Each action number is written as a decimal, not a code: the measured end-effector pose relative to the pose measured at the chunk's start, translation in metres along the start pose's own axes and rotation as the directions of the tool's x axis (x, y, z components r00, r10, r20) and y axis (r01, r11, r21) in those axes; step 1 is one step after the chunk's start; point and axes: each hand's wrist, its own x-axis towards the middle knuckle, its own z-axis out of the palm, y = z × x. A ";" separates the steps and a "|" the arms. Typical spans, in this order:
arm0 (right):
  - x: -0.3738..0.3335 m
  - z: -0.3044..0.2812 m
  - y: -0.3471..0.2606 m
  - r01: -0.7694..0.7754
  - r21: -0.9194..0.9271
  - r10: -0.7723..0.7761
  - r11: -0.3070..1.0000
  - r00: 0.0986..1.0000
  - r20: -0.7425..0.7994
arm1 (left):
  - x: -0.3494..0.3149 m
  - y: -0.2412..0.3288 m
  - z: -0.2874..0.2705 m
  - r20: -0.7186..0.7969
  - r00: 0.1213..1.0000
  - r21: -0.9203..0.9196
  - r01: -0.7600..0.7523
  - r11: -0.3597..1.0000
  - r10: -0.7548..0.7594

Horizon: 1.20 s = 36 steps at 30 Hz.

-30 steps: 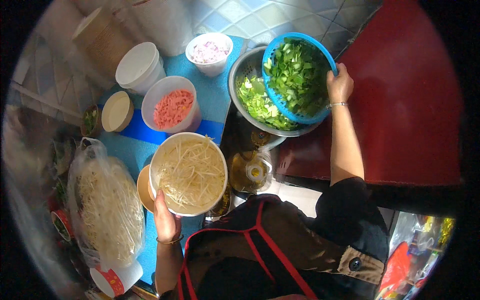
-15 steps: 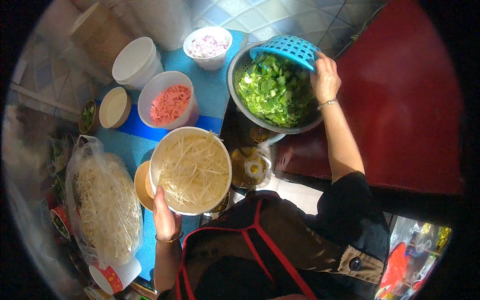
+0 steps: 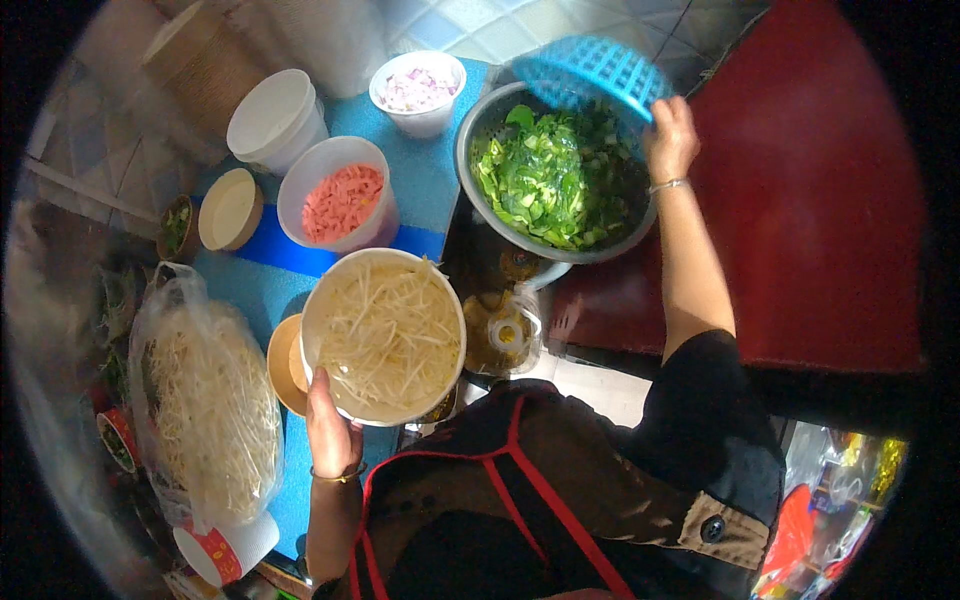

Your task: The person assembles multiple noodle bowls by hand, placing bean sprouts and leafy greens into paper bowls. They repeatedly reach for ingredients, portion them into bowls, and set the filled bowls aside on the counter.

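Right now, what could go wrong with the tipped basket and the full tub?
The right hand holds the blue basket tipped over the metal bowl; stray greens might fall past the rim. The left hand grips the tub of bean sprouts by one edge, so it may tilt and spill.

Left hand (image 3: 330, 432) grips the near rim of a white bowl of bean sprouts (image 3: 385, 335), held above the blue mat (image 3: 425, 180). Right hand (image 3: 670, 140) holds a blue plastic colander (image 3: 590, 72) by its edge, tipped up on its side over the far rim of a metal bowl (image 3: 560, 250) filled with chopped greens (image 3: 545, 180). A tub of pink diced pieces (image 3: 340, 200) stands just beyond the sprout bowl. A clear bag of sprouts (image 3: 205, 400) lies to the left.
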 end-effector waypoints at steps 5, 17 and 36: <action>0.055 -0.034 -0.021 -0.031 -0.053 0.033 0.998 0.999 0.028 | 0.000 -0.009 -0.008 0.007 0.999 0.061 -0.047 0.997 0.047; 0.002 -0.045 -0.049 0.095 -0.085 -0.098 0.992 0.995 -0.031 | 0.017 -0.021 -0.035 0.112 0.993 0.016 -0.030 0.999 0.028; 0.029 -0.063 -0.050 0.219 -0.074 -0.220 0.973 0.975 -0.014 | 0.009 -0.010 -0.064 0.113 0.993 -0.059 -0.023 0.998 0.030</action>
